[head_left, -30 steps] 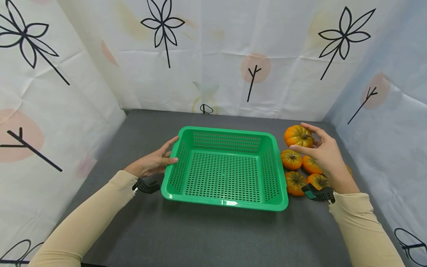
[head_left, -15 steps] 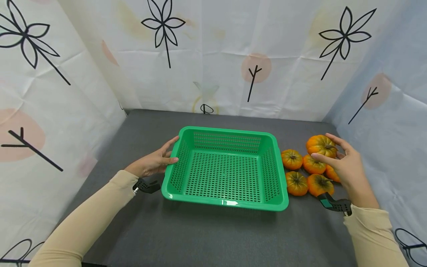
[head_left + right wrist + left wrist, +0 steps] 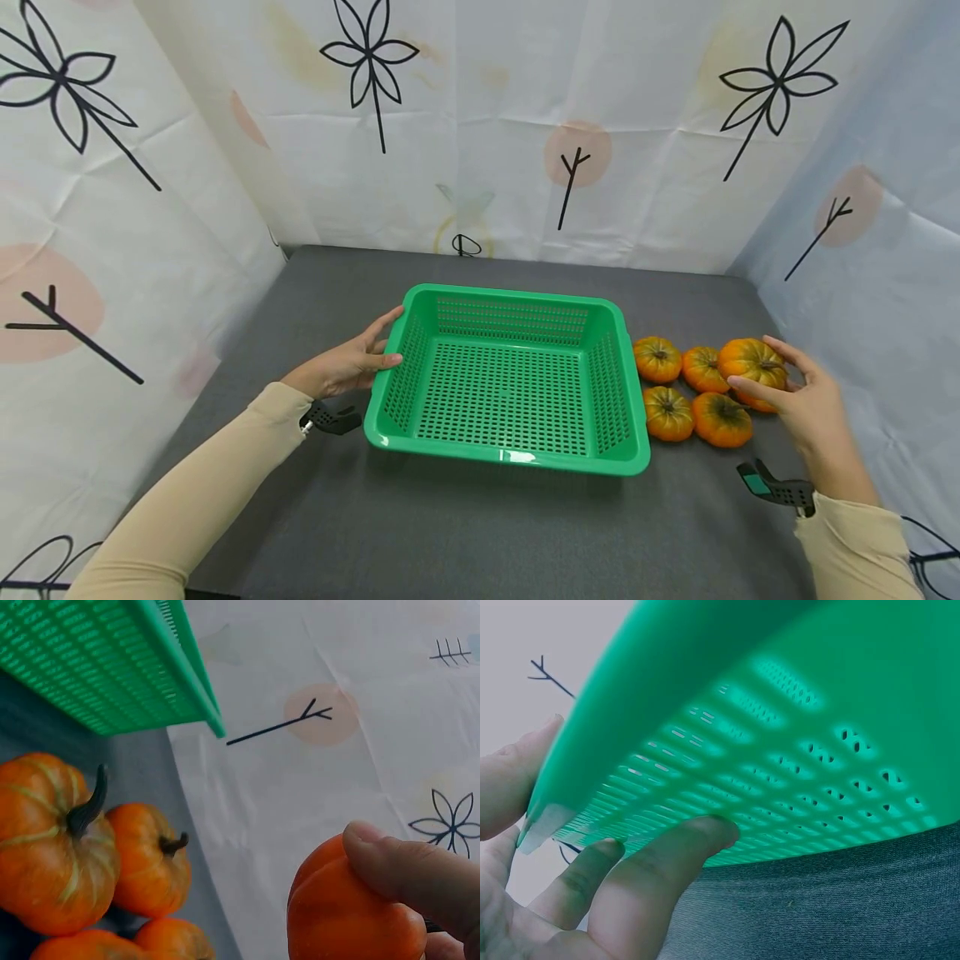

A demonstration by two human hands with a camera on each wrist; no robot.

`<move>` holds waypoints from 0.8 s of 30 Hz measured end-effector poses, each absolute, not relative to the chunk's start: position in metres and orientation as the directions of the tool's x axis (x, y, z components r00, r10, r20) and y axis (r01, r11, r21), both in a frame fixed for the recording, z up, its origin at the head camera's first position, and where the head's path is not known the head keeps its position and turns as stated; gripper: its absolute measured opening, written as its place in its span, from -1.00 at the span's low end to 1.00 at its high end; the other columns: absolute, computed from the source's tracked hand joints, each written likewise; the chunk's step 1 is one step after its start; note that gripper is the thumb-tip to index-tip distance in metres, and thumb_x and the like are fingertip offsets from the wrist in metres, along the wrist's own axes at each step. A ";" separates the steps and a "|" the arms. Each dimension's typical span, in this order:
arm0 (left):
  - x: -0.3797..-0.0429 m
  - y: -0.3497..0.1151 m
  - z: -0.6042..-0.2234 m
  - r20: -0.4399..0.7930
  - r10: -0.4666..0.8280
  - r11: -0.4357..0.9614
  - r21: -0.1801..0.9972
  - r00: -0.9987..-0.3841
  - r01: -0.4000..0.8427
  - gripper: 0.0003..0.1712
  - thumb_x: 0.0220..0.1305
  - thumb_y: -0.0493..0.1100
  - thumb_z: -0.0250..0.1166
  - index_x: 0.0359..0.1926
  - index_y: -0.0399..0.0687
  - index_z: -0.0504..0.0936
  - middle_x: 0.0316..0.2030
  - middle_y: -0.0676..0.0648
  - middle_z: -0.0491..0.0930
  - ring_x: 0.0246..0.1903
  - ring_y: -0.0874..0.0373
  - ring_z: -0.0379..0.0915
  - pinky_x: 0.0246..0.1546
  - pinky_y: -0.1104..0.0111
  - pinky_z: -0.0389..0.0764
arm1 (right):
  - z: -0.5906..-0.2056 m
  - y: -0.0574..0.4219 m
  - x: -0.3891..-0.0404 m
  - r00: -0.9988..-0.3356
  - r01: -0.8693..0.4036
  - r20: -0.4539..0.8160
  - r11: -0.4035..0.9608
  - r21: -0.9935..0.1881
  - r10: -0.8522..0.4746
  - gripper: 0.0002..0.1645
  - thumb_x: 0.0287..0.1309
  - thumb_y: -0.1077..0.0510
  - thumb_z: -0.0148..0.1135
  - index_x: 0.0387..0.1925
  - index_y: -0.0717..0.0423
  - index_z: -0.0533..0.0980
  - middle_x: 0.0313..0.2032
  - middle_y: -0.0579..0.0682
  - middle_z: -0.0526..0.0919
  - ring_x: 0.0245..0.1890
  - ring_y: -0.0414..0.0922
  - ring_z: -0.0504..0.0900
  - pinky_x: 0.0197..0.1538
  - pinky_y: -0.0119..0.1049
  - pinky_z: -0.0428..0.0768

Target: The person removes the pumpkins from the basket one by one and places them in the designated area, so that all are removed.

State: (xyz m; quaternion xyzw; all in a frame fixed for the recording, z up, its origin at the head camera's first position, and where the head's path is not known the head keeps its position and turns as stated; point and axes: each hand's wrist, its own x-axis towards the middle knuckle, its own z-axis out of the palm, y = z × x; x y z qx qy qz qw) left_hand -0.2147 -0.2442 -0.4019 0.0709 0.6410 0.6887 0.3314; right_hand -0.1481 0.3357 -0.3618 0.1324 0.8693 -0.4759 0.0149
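Observation:
My left hand (image 3: pixel 341 367) grips the left rim of a green plastic basket (image 3: pixel 517 293), thumb over the edge; in the left wrist view its fingers (image 3: pixel 656 874) reach under the perforated side wall (image 3: pixel 780 776). The basket has nothing in it. To the right, my right hand (image 3: pixel 813 408) holds a small orange pumpkin (image 3: pixel 750 360) between thumb and fingers. The held pumpkin overlaps another pumpkin (image 3: pixel 759 403) in the head view. Several more pumpkins (image 3: pixel 722 420) rest in two short rows beside the basket's right wall.
A dark grey cloth (image 3: pixel 480 533) covers the table. Patterned white fabric (image 3: pixel 495 150) encloses the back and both sides, with the right panel (image 3: pixel 862 333) close to my right hand. Each wrist wears a black strap (image 3: pixel 333 418).
My right hand has carried its pumpkin rightward and toward me, from behind the group to over its right end. The left hand and basket have stayed still.

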 end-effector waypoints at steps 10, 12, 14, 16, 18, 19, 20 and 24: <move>-0.215 -0.244 -0.402 -0.335 0.536 0.045 0.928 -0.775 -0.371 0.12 0.36 -0.29 0.20 0.49 0.58 -0.40 0.48 -0.23 -0.05 0.16 -0.21 0.45 0.03 -0.11 0.57 | -0.381 0.352 -0.133 -0.943 0.314 -0.208 0.483 -0.817 0.261 0.00 0.13 -0.14 0.35 0.46 -0.50 -0.02 0.53 -0.09 -0.37 0.37 0.23 0.08 0.30 -0.01 0.37; -0.215 -0.244 -0.403 -0.335 0.536 0.044 0.928 -0.775 -0.371 0.12 0.36 -0.29 0.20 0.49 0.60 -0.39 0.48 -0.23 -0.04 0.15 -0.20 0.47 0.03 -0.11 0.57 | -0.386 0.355 -0.131 -0.942 0.313 -0.203 0.484 -0.818 0.266 0.01 0.13 -0.11 0.36 0.48 -0.44 -0.01 0.54 -0.05 -0.35 0.22 0.02 0.29 0.12 -0.33 0.52; -0.216 -0.244 -0.403 -0.335 0.536 0.043 0.928 -0.775 -0.371 0.11 0.36 -0.29 0.20 0.48 0.61 -0.37 0.47 -0.23 -0.04 0.14 -0.19 0.48 0.03 -0.11 0.57 | -0.389 0.358 -0.129 -0.940 0.314 -0.198 0.477 -0.821 0.279 0.02 0.12 -0.08 0.38 0.49 -0.39 0.01 0.54 -0.03 -0.31 0.03 -0.22 0.35 -0.16 -0.59 0.51; -0.216 -0.245 -0.404 -0.335 0.538 0.044 0.928 -0.774 -0.370 0.10 0.36 -0.29 0.20 0.48 0.62 -0.37 0.47 -0.23 -0.04 0.13 -0.17 0.49 0.03 -0.11 0.57 | -0.392 0.360 -0.128 -0.933 0.327 -0.205 0.458 -0.826 0.296 0.02 0.11 -0.07 0.39 0.49 -0.38 0.02 0.54 -0.03 -0.31 0.06 -0.25 0.34 -0.31 -0.69 0.43; -0.216 -0.245 -0.405 -0.335 0.538 0.045 0.928 -0.773 -0.370 0.10 0.36 -0.29 0.20 0.48 0.62 -0.37 0.47 -0.23 -0.04 0.13 -0.16 0.50 0.03 -0.11 0.57 | -0.394 0.363 -0.127 -0.922 0.349 -0.221 0.434 -0.830 0.318 0.03 0.09 -0.09 0.40 0.48 -0.39 0.03 0.54 -0.05 -0.33 0.23 -0.09 0.29 -0.34 -0.70 0.41; -0.216 -0.245 -0.405 -0.336 0.538 0.045 0.928 -0.773 -0.371 0.10 0.36 -0.29 0.20 0.48 0.63 -0.36 0.47 -0.23 -0.04 0.13 -0.17 0.49 0.03 -0.11 0.57 | -0.394 0.364 -0.127 -0.915 0.362 -0.231 0.425 -0.830 0.330 0.03 0.08 -0.11 0.40 0.47 -0.42 0.03 0.54 -0.07 -0.35 0.34 0.03 0.19 -0.34 -0.71 0.39; -0.216 -0.245 -0.405 -0.337 0.537 0.044 0.927 -0.773 -0.374 0.10 0.36 -0.28 0.20 0.48 0.63 -0.36 0.47 -0.23 -0.04 0.13 -0.17 0.49 0.03 -0.11 0.57 | -0.395 0.365 -0.127 -0.910 0.372 -0.237 0.422 -0.827 0.339 0.04 0.08 -0.13 0.40 0.47 -0.43 0.02 0.53 -0.08 -0.37 0.42 0.11 0.05 -0.35 -0.71 0.37; -0.216 -0.245 -0.404 -0.335 0.538 0.045 0.927 -0.774 -0.371 0.11 0.35 -0.27 0.22 0.48 0.63 -0.36 0.47 -0.26 -0.06 0.14 -0.19 0.48 0.03 -0.10 0.57 | -0.395 0.369 -0.126 -0.900 0.395 -0.250 0.427 -0.813 0.357 0.05 0.06 -0.18 0.40 0.47 -0.46 0.00 0.53 -0.11 -0.41 0.50 0.20 -0.27 -0.12 -0.54 0.47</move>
